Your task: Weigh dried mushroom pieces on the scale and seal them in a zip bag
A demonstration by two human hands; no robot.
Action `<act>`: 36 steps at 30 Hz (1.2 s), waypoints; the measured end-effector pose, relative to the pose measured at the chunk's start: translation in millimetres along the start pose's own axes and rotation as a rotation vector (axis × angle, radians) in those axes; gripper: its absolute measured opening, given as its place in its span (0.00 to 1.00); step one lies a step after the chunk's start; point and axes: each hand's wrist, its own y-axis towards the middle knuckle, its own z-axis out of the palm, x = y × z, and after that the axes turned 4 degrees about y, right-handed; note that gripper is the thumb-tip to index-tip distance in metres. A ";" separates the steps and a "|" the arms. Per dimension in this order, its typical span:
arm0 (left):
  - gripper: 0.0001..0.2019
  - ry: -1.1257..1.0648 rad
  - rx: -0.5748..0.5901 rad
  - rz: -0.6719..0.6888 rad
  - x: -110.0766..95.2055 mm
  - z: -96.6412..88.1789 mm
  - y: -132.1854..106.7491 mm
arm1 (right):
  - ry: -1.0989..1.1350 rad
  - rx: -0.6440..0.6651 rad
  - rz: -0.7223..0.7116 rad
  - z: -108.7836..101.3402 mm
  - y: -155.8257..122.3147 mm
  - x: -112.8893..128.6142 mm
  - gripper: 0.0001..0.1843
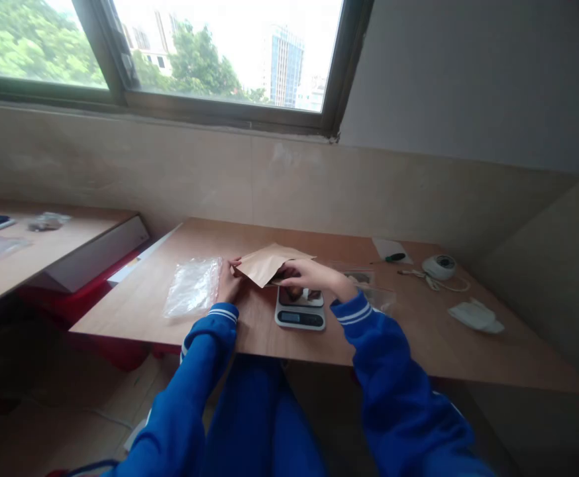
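Both hands, left hand (228, 281) and right hand (309, 273), pinched a flat brown paper envelope (269, 262) just above the small grey digital scale (300, 309). The envelope's contents could probably have spilled beside the scale if it tilted.

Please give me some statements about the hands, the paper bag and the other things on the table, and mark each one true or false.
1. Both hands, left hand and right hand, hold the brown paper bag. True.
2. The digital scale lies on the floor. False: it stands on the table, under the right hand.
3. A clear plastic bag lies beside the left hand. True.
4. The screwdriver is in the right hand. False: it lies apart, farther back.
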 end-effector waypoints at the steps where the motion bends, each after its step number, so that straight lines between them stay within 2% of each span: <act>1: 0.20 -0.006 0.005 -0.002 0.1 0.0 0.1 | 0.013 0.018 0.002 -3.1 -4.0 3.5 0.13; 3: 0.19 -0.008 0.011 -0.009 -0.9 -0.2 0.0 | 0.007 0.036 0.001 -5.8 -10.4 9.0 0.12; 9: 0.18 -0.003 0.001 -0.016 -8.7 -1.1 -1.1 | -0.018 -0.024 -0.048 1.9 -15.4 10.3 0.12; 12: 0.19 0.020 -0.007 -0.029 -10.3 -2.3 -0.8 | -0.030 -0.147 -0.083 0.2 -19.9 10.6 0.13; 16: 0.21 -0.003 -0.033 -0.102 -6.8 -3.3 1.9 | 0.093 -0.333 -0.106 -5.0 -35.9 15.6 0.16; 20: 0.23 -0.035 -0.050 -0.147 -2.5 -2.1 4.9 | 0.090 -0.290 -0.018 11.6 -48.2 9.6 0.15; 23: 0.24 -0.043 -0.057 -0.150 -2.4 -1.2 5.1 | -0.041 -0.284 0.074 36.3 -48.6 -5.7 0.12; 27: 0.24 -0.056 -0.046 -0.148 -4.4 -1.1 3.7 | -0.343 -0.271 0.172 60.1 -43.9 -23.1 0.04; 32: 0.25 -0.058 -0.042 -0.157 -5.4 -1.5 3.3 | -0.651 -0.239 0.230 71.9 -39.3 -31.0 0.08; 36: 0.24 -0.045 -0.049 -0.154 -3.1 -1.7 4.1 | -0.766 -0.268 0.198 77.1 -39.6 -37.1 0.08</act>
